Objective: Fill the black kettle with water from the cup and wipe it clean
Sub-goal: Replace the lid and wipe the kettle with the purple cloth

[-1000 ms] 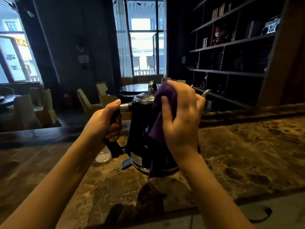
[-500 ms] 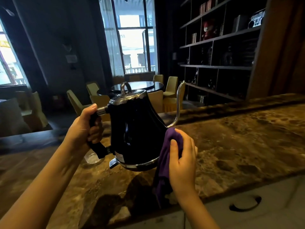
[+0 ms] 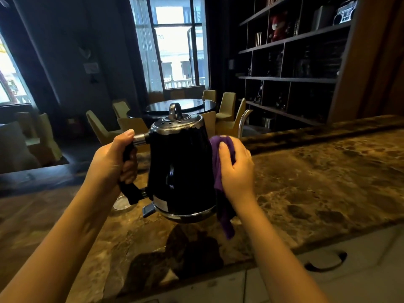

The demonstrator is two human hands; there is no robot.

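Dark walls and tall bright windows close the room behind, with open shelving (image 3: 290,77) on the right carrying books, a red figure and one boombox. Nearer, a long counter (image 3: 317,182) of brown mottled marble, polished and veined, runs across the view; its far edge is raised into a rounded lip. Beyond it stands one round black table (image 3: 188,106) ringed by pale angular chairs (image 3: 98,127), at least six showing.

One kettle (image 3: 181,171) hangs above the counter, clear of the stone, casting a dark shadow below. Its body is glossy black and tapers upward to a dulled metal lid with a loop knob and small holes; a metal band circles the base, and a thin curved metal spout rises on the far right side. It tilts slightly, base toward the camera.

Two bare forearms reach in. The left hand (image 3: 111,165) is wrapped tight round the black handle, thumb up near the metal collar. The right hand (image 3: 237,169) curls its fingers over one purple cloth (image 3: 220,184), soft and crumpled, pressing it against the kettle's right side while a tail of it dangles below the base.

One small clear cup (image 3: 121,203) sits on the counter under the handle, partly hidden.
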